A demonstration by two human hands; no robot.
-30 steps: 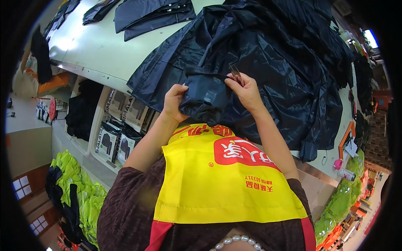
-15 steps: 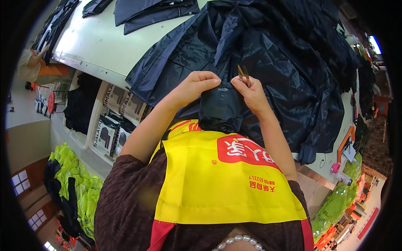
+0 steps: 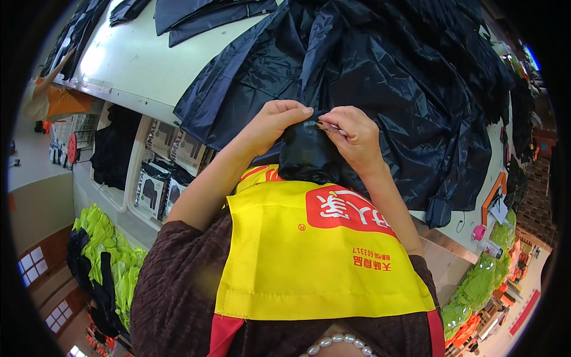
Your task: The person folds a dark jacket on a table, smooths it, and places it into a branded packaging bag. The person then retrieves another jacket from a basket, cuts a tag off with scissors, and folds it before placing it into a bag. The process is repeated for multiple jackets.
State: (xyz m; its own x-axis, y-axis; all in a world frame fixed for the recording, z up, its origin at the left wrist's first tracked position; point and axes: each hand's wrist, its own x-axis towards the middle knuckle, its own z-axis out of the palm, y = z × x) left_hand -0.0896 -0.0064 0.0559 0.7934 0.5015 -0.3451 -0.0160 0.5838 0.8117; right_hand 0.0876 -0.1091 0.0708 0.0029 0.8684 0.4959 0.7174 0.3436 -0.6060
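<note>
A shiny dark navy garment [image 3: 392, 89] spreads in folds over the pale table, and part of it hangs toward my yellow apron [image 3: 321, 256]. My left hand [image 3: 275, 124] is closed, pinching the garment's edge between thumb and forefinger. Close beside it, my right hand [image 3: 358, 135] is closed around a small pair of thread snips [image 3: 331, 127]. Their tips point left, at the garment's edge between my hands. Most of the snips is hidden by my fingers, and I cannot see whether the blades touch a thread.
Folded dark garments [image 3: 208, 18] lie on the far left of the table [image 3: 128, 65]. Below its left edge, a white bin [image 3: 138, 178] holds packaged clothing. Bright lime garments [image 3: 113, 256] are heaped at lower left. A bottle with a pink cap [image 3: 489, 245] is at right.
The snips have turned from pointing up and away to pointing left at the garment's edge. My right hand has rolled over with them; my left hand keeps its pinch nearly in place.
</note>
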